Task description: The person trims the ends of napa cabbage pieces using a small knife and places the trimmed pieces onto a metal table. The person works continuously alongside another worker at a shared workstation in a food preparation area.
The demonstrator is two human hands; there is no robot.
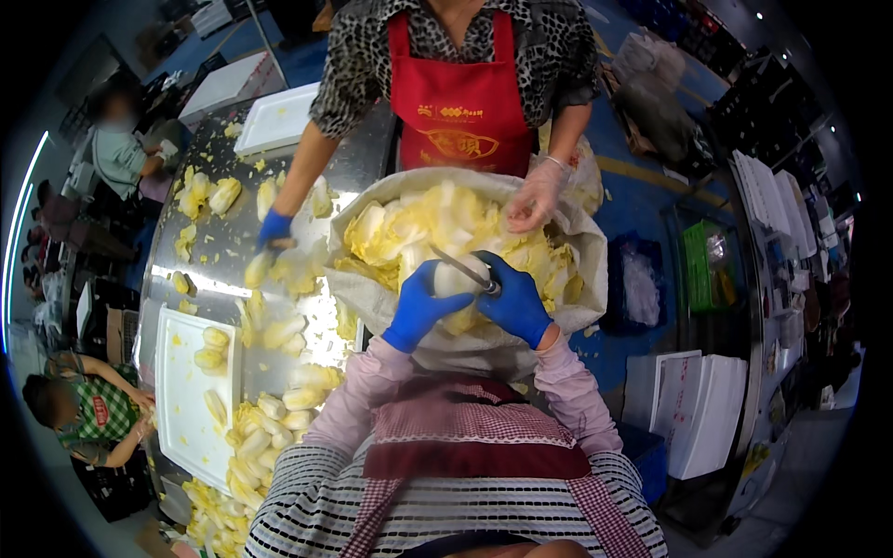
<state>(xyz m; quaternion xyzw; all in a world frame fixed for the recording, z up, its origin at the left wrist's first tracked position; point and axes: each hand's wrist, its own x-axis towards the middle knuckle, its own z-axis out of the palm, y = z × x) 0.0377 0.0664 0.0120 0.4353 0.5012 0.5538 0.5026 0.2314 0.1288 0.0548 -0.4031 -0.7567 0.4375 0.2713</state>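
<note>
A napa cabbage [453, 280] rests between my two blue-gloved hands, its pale base turned up. My left hand [423, 305] grips its left side. My right hand [515, 298] holds a knife [460, 266] by the handle, with the blade lying across the cabbage's base. Some fingers of that hand are hidden, so whether they also touch the cabbage is unclear. Both hands are above the near part of a large white woven sack [586, 258]. Loose yellow and white cabbage leaves [446, 213] fill the sack.
Opposite me a co-worker in a red apron [457, 104] reaches over a steel table [202, 268]; one hand is near the sack. Trimmed cabbages [261, 439] are heaped at my left beside a white foam tray [188, 404]. A blue crate [635, 282] stands right of the sack.
</note>
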